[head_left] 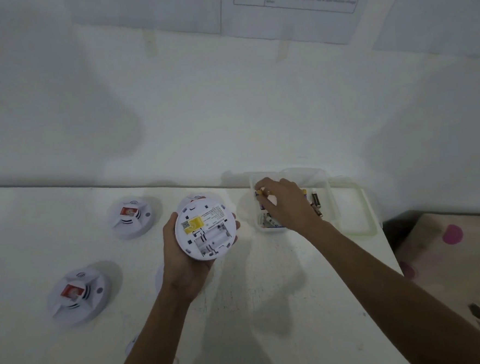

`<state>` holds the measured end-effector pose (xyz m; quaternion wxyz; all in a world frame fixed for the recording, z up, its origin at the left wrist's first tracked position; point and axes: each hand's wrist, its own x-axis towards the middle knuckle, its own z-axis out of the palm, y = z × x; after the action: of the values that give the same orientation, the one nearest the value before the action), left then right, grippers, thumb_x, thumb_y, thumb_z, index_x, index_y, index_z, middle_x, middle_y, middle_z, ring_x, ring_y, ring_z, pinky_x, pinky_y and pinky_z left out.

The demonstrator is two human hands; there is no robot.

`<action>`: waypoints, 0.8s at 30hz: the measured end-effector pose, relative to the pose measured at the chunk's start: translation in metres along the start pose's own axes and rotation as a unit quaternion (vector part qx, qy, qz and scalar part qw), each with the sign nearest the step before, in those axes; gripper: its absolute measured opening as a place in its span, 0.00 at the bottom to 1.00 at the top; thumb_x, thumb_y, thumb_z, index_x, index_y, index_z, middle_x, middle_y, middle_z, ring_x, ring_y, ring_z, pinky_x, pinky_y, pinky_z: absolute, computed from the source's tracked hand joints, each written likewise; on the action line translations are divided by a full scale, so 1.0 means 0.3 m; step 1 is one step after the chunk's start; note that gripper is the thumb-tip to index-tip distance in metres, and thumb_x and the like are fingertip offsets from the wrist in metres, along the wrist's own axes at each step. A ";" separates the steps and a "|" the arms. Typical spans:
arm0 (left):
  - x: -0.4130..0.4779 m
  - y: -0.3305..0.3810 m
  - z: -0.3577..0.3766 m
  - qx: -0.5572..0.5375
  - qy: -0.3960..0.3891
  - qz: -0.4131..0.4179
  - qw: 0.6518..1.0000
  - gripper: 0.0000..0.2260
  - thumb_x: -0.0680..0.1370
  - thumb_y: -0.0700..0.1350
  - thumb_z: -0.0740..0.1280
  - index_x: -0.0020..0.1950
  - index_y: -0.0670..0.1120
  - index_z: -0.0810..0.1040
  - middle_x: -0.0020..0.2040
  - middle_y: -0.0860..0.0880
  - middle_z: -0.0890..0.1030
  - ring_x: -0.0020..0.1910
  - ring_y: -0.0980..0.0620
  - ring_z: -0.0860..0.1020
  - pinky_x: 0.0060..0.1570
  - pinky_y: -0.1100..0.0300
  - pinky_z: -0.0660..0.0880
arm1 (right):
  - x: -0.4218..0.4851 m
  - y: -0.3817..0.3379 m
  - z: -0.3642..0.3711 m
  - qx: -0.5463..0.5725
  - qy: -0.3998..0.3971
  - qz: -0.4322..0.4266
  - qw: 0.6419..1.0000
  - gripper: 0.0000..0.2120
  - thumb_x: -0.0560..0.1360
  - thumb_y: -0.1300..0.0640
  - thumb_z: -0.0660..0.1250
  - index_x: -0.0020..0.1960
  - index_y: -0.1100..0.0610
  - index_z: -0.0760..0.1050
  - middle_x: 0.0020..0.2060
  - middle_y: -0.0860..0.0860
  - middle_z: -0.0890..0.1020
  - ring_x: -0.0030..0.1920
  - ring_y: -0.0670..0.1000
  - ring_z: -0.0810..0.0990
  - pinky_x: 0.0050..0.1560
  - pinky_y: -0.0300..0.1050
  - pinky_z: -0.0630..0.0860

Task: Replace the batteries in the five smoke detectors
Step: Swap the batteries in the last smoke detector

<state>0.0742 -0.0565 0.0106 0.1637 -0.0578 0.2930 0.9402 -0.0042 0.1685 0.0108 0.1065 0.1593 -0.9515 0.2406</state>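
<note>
My left hand (181,259) grips a round white smoke detector (205,229) with its back turned up; the battery bay is uncovered and looks empty, beside a yellow label. My right hand (282,201) reaches into a clear plastic container (328,187) of batteries and pinches a small battery (259,192) with a yellow end at its fingertips. More batteries (315,203) lie in the container. Two white detectors with red stickers stand on the table, one at the back left (130,216) and one at the front left (77,295). Another detector (194,198) shows partly behind the held one.
The white table (270,307) meets a white wall at the back. The container's lid (363,215) lies right of it near the table's right edge. White parts show partly under my left forearm (132,343). A patterned cloth (451,252) lies off the table, right.
</note>
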 end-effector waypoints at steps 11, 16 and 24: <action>-0.138 0.179 -0.028 0.007 -0.012 0.049 0.999 0.16 0.74 0.57 0.66 0.56 0.51 0.83 0.57 0.46 0.83 0.55 0.42 0.82 0.57 0.41 0.75 | -0.139 -0.561 -0.103 0.313 0.168 0.082 0.931 0.06 0.74 0.59 0.71 0.50 0.52 0.76 0.38 0.40 0.81 0.35 0.43 0.73 0.34 0.37 0.68; -0.209 0.272 -0.051 0.011 0.011 0.035 0.999 0.23 0.80 0.54 0.52 0.51 0.49 0.86 0.52 0.45 0.84 0.50 0.47 0.83 0.47 0.51 0.81 | -0.180 -0.756 -0.053 0.317 0.141 0.044 0.937 0.08 0.74 0.60 0.71 0.53 0.57 0.79 0.41 0.44 0.83 0.35 0.39 0.74 0.36 0.28 0.67; -0.306 0.392 -0.094 0.051 -0.010 0.008 0.999 0.24 0.75 0.57 0.53 0.45 0.49 0.87 0.48 0.45 0.86 0.46 0.46 0.85 0.43 0.53 0.82 | -0.182 -0.903 0.037 0.224 0.100 -0.018 0.969 0.07 0.73 0.57 0.71 0.51 0.53 0.80 0.45 0.39 0.81 0.41 0.39 0.73 0.39 0.26 0.66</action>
<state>0.1205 -0.1888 0.0688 0.1619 -0.0380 0.3394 0.9258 0.1411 -0.0491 0.1007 0.1668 0.1717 -0.8547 0.4606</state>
